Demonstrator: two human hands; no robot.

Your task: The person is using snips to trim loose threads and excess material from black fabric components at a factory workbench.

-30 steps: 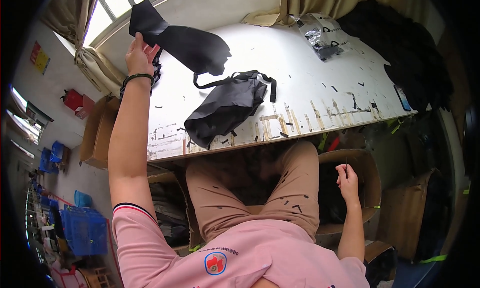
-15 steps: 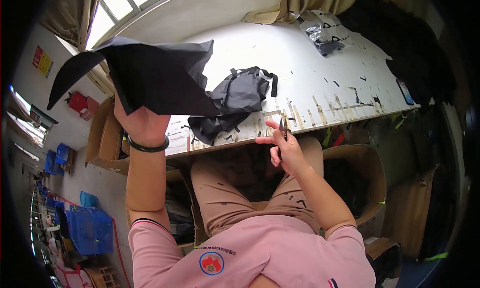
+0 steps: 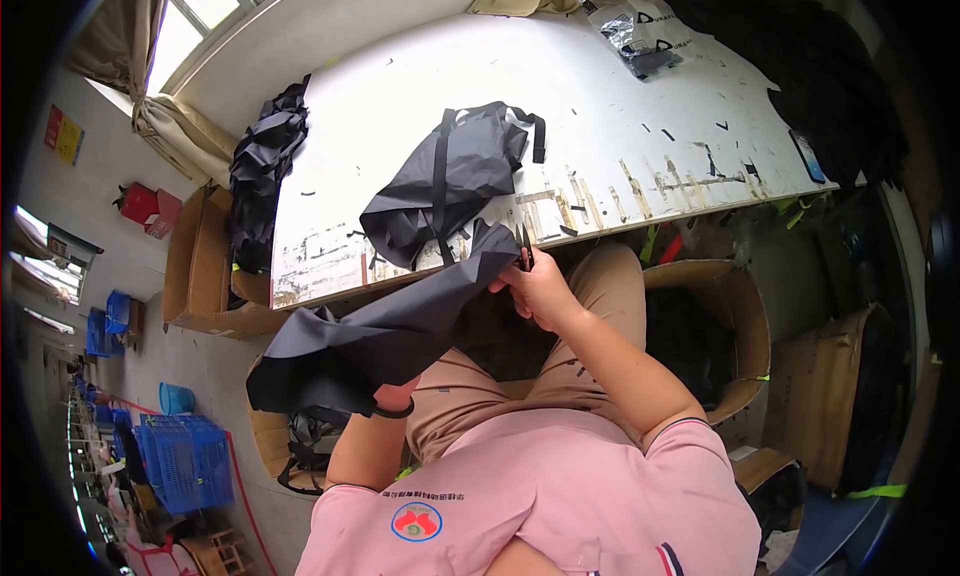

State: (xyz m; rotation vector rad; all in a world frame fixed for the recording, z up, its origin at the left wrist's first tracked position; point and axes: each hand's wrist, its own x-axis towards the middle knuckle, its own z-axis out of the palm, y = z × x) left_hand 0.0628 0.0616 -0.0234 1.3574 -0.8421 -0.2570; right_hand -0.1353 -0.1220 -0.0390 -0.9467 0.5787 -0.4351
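My left hand [image 3: 396,393], with a dark band on the wrist, grips a long piece of black fabric [image 3: 380,336] that stretches across my lap. Its upper end reaches my right hand [image 3: 537,288] at the table's front edge. My right hand is closed around small dark snips [image 3: 525,248] that point up, and it touches the fabric's end. Just beyond, a black bag with straps [image 3: 450,181] lies crumpled on the white table [image 3: 620,126].
A heap of black fabric [image 3: 262,166] hangs at the table's left end. Clear plastic bags [image 3: 635,26] lie at the far side. Open cardboard boxes [image 3: 715,306] stand under and beside the table. Blue crates [image 3: 185,461] sit on the floor, left.
My left hand has come down from above the table to my lap with the black fabric. My right hand rose from the box to the table edge and met the fabric.
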